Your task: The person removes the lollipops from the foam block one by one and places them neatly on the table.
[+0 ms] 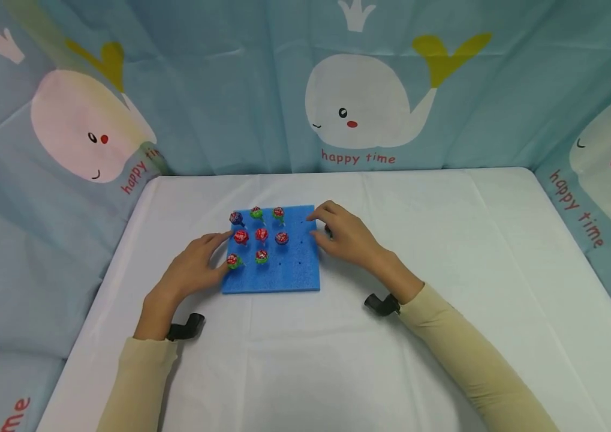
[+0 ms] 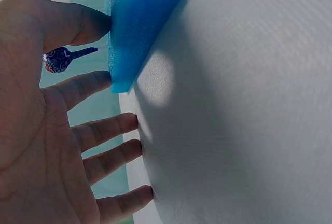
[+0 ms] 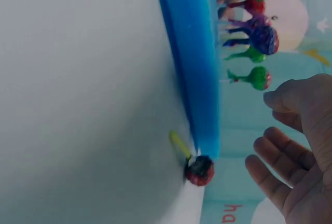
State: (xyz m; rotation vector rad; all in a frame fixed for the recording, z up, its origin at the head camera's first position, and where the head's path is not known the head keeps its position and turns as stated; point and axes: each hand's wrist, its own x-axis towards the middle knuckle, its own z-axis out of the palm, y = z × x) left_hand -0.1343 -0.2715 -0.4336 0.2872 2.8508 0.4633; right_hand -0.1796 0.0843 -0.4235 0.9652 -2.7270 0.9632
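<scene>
A blue foam board [image 1: 305, 277] with small holes lies on the table, and several wrapped lollipops [image 1: 261, 235] stand in it on their sticks. The left hand [image 1: 189, 270] is at the board's left edge, with thumb and index fingertips against the foam and the other fingers spread on the tablecloth. Over the right edge hovers the right hand [image 1: 351, 235], its fingers loosely bent and nothing between them. In the right wrist view a loose lollipop [image 3: 199, 171] with a yellow stick lies beside the board, below that hand; the head view shows it mostly hidden behind the fingers.
A white cloth covers the table [image 1: 294, 360]. Behind it and at the sides hangs a blue curtain [image 1: 229, 108] printed with whales. Each wrist wears a black camera mount, one at the left [image 1: 186, 327] and one at the right [image 1: 382, 304].
</scene>
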